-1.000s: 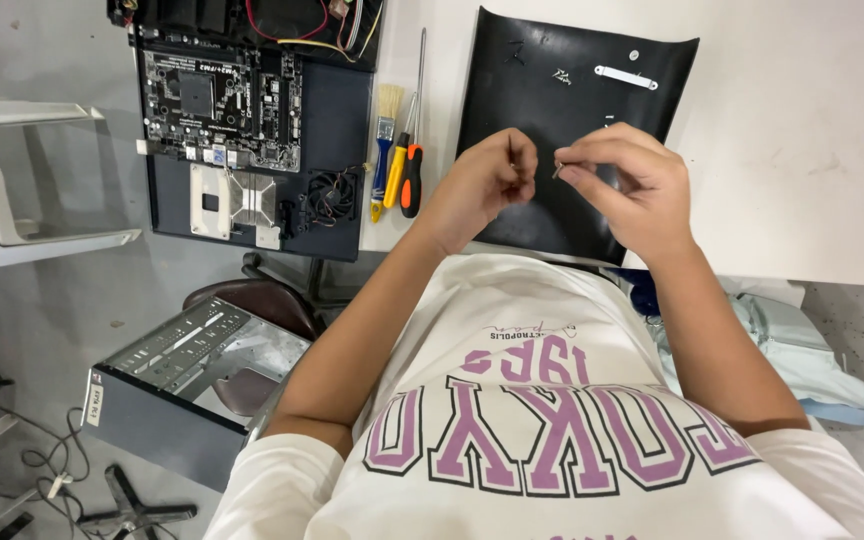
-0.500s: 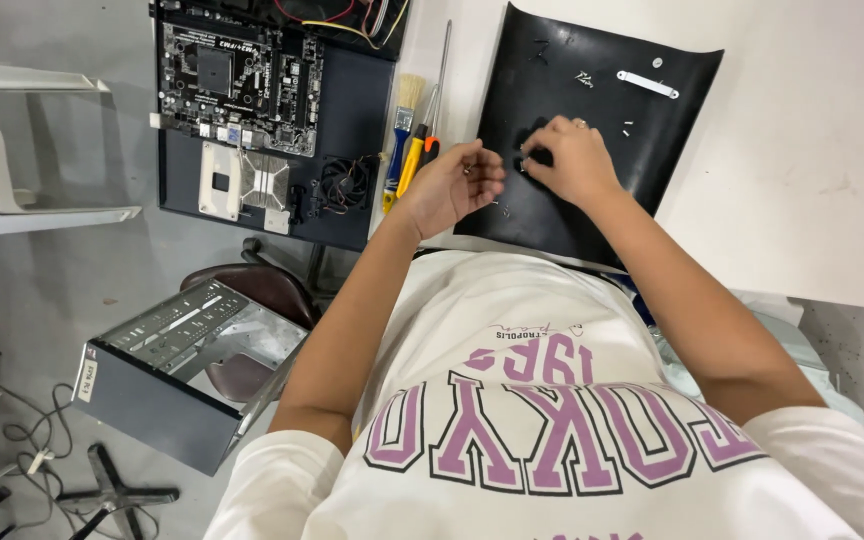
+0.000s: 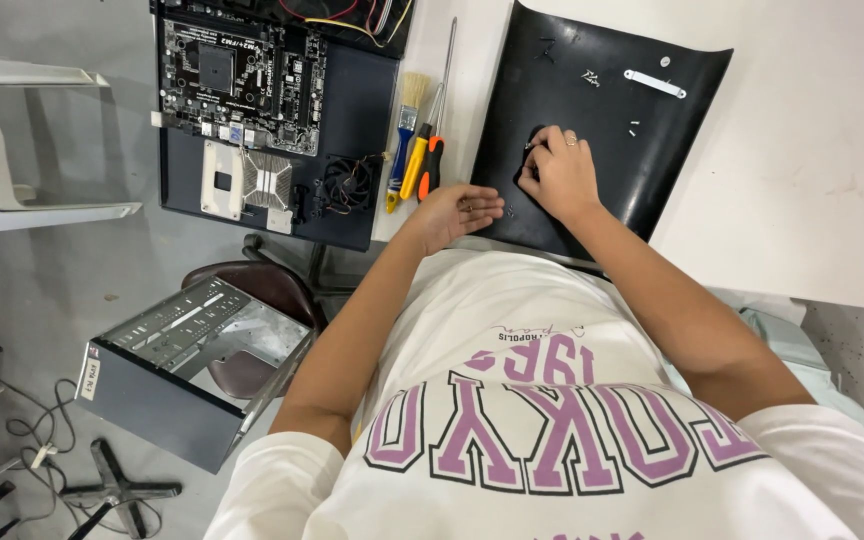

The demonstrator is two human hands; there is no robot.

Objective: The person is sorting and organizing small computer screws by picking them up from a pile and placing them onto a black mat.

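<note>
My right hand (image 3: 558, 172) rests on a black mat (image 3: 642, 150) on the white table (image 3: 812, 190). Its fingers are curled, with the tips pressed down beside some tiny screws (image 3: 530, 147); whether it pinches one is hidden. My left hand (image 3: 458, 212) hovers palm up at the mat's near left edge, fingers loosely spread and nothing visible in it. A small metal bracket (image 3: 654, 83) and a few more loose screws (image 3: 634, 128) lie farther back on the mat.
Left of the mat lie a brush (image 3: 409, 120) and an orange-handled screwdriver (image 3: 430, 160). A motherboard (image 3: 240, 72), heat sink (image 3: 264, 186) and small fan (image 3: 348, 184) sit on a dark panel. An open computer case (image 3: 187, 375) rests on a stool below; a white chair (image 3: 22, 150) stands left.
My hands were together in front of my chest, fingers pinched. They have parted: the right reached forward onto the mat, and the left dropped back and opened palm up.
</note>
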